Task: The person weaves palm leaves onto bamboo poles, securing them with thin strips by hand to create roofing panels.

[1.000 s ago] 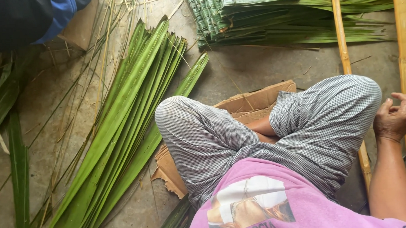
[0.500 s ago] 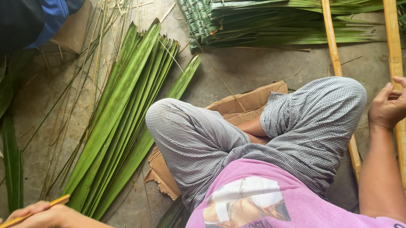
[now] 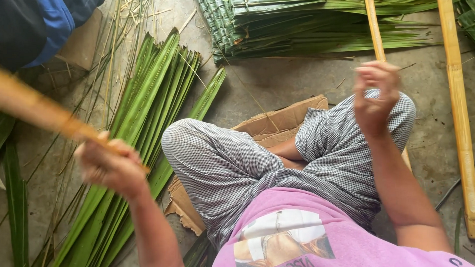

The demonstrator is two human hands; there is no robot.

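Two hands up, left hand [image 3: 109,167] gripping bamboo strip [image 3: 31,109] over palm leaves [image 3: 137,131], right hand [image 3: 375,94] loosely curled, contents unclear, above checked knee [image 3: 353,129].

Loose palm leaves [image 3: 138,147] are lying on the floor [image 3: 278,84] left of the cardboard [image 3: 279,121]; woven leaf panels [image 3: 307,20] are lying ahead, bamboo poles [image 3: 458,110] right.

Bare floor [image 3: 278,84] between leaves [image 3: 142,126] and knees [image 3: 196,145]

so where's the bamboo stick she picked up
In the head view, the bamboo stick is in the left hand, raised at left above the palm leaves.
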